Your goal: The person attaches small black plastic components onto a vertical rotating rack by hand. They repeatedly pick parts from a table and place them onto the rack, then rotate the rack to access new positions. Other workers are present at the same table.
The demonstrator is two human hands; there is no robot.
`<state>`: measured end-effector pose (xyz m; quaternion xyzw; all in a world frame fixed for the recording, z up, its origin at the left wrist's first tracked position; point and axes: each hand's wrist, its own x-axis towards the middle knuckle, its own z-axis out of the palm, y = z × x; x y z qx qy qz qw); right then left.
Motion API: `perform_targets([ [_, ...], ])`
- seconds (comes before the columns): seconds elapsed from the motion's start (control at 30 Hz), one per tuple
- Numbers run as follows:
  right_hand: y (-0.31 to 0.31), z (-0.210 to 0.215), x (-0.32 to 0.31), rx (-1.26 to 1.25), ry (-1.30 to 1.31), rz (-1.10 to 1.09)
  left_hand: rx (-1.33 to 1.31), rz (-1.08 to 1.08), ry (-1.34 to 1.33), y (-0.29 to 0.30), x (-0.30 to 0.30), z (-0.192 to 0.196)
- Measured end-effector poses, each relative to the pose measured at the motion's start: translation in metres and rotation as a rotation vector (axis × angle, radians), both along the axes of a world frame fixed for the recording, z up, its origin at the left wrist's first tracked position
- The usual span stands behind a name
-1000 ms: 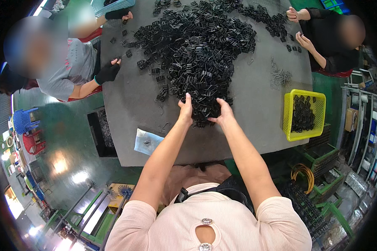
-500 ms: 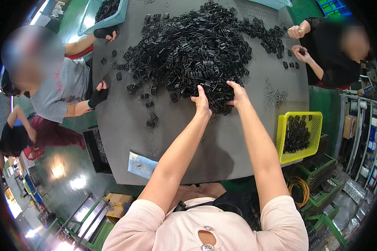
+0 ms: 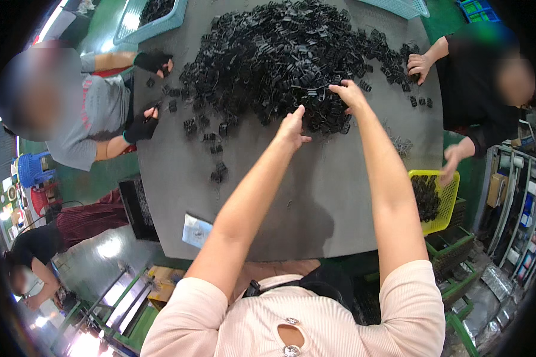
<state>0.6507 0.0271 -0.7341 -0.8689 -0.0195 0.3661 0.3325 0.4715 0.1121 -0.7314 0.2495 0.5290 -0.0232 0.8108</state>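
Note:
A large heap of black binder clips (image 3: pixel 274 59) with wire handles covers the far middle of the table. My left hand (image 3: pixel 293 130) is at the heap's near edge, thumb up and fingers apart, with no clip visible in it. Farther in and to the right, my right hand (image 3: pixel 349 96) reaches against the heap's near right side. Its fingers are spread and touch the clips there, partly hidden among them. Between my two hands lies a bulge of clips (image 3: pixel 324 116).
A yellow basket (image 3: pixel 439 225) of black clips stands at the table's right edge. Thin wire pieces (image 3: pixel 402 146) lie near it. A blue-white packet (image 3: pixel 195 231) rests at the near left. Co-workers' hands (image 3: pixel 142 125) (image 3: pixel 420 66) are at both sides. A blue basket (image 3: pixel 152 31) stands far left.
Both my hands have moved farther away, the right one most, and the near clips have shifted away with them. The right co-worker's hands parted, one to the clips, one to the yellow basket.

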Motion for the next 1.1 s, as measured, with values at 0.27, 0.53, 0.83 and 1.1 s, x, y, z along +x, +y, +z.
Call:
perform_targets([
  [0.27,-0.058,0.031,-0.062,-0.219,-0.576,0.445,0.427,-0.246,-0.127,0.087,-0.219,0.035],
  [0.53,-0.197,0.006,-0.313,-0.131,-0.093,0.801,1.174,-0.716,0.628,0.094,-0.503,-0.050],
  [0.83,-0.242,0.129,-0.460,-0.081,-0.222,0.214,1.193,-0.728,0.237,0.078,-0.509,-0.042],
  [1.1,-0.299,0.221,-0.506,-0.011,-0.642,-0.237,1.592,-1.117,0.547,0.113,-0.466,-0.079],
])
